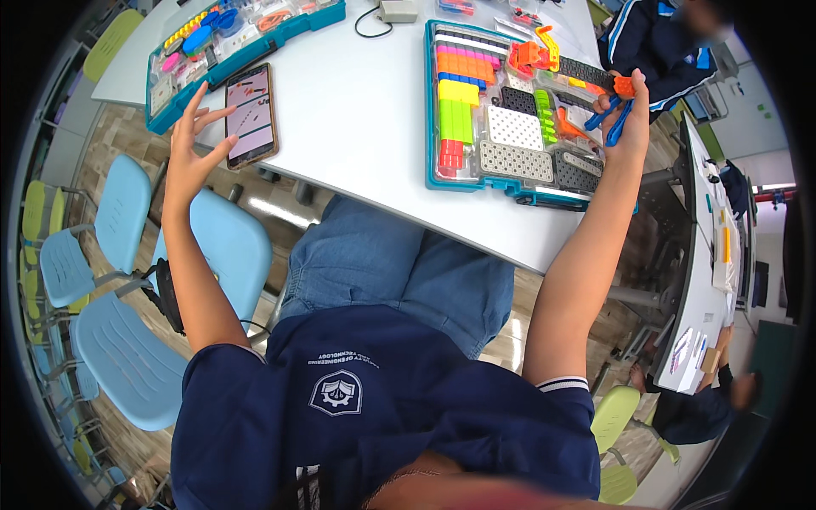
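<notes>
My left hand [194, 146] is raised at the table's left edge with its fingers spread. Its fingertips reach over a phone [252, 115] lying face up, its screen lit with small pictures of parts. At the right, the fingers of my right hand [627, 127] are closed on a blue two-pronged plastic piece [620, 124]. A small orange part [625, 87] shows at its fingertips; whether it is joined to the blue piece I cannot tell. Under and beside this hand lies a teal-edged case [431, 110] of colourful building pieces.
Another teal case [157, 119] of small parts stands at the far left of the white table [357, 110]. A small grey box with a black cable [374, 24] lies at the back. Blue chairs [127, 361] stand to my left. A person in dark clothes [650, 42] sits at the far right.
</notes>
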Available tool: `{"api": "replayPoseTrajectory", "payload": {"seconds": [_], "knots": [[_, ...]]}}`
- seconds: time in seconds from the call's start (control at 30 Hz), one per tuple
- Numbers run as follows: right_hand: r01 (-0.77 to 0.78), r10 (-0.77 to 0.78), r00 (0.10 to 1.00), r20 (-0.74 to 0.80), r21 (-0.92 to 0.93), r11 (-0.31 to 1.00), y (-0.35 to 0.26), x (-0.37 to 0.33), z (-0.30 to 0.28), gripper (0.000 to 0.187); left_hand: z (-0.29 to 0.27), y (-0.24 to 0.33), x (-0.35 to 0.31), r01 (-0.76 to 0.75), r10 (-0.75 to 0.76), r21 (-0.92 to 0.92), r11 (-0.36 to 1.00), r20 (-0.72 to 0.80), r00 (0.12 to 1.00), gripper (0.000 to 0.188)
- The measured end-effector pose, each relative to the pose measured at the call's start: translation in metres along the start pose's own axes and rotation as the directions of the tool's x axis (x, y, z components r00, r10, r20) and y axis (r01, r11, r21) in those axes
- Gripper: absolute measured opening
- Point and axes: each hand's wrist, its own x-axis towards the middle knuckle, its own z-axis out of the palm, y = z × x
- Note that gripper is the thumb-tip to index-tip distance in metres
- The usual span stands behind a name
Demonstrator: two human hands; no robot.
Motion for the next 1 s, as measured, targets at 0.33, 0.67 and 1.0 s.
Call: {"api": "replayPoseTrajectory", "payload": {"seconds": [0.33,0.67,1.0], "knots": [[-0.016,0.014,0.999,0.044,0.048,0.999,-0.002,-0.002,0.001,0.033,0.003,-0.004,0.001,-0.015,0.013,0.051,0.999,0.030,0.999,0.084],[-0.027,0.027,0.999,0.039,-0.005,1.000,-0.003,-0.006,0.006,0.035,0.008,-0.001,-0.003,0.025,-0.026,-0.154,0.988,-0.005,1.000,0.078],[-0.104,0.131,0.984,0.120,-0.209,0.972,0.001,-0.013,0.013,0.040,0.008,-0.008,0.002,0.109,-0.174,-0.256,0.961,-0.247,0.953,0.049]]}}
